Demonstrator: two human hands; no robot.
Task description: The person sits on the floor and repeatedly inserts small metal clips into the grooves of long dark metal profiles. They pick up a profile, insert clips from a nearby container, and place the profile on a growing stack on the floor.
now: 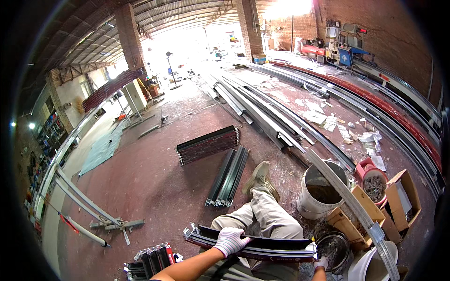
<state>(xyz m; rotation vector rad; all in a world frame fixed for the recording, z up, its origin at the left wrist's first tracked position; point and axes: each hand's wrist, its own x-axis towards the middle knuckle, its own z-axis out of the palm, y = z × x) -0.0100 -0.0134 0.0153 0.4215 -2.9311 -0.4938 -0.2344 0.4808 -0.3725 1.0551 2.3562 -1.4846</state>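
Note:
A dark metal profile bar (276,244) with silver edges lies across my lap, its ends fitted with small metal pieces. My left hand (230,242), in a white striped knit glove, is closed over the bar left of its middle. At the bar's right end is my gloved right hand (321,263), small and partly cut off by my wrist angle; its fingers look bent together, and what they hold is hidden. Beside my left forearm stands a bundle of short dark profiles (154,262). Two more stacks, one wide (208,144) and one narrow (228,177), lie ahead on the floor.
At my right are a white bucket (305,206), a dark round pan (346,248), cardboard boxes (407,185) and a red tub (362,169) of small parts. A long metal strip (349,196) slants over them. Long profiles (262,114) lie ahead; a metal stand (117,224) is left.

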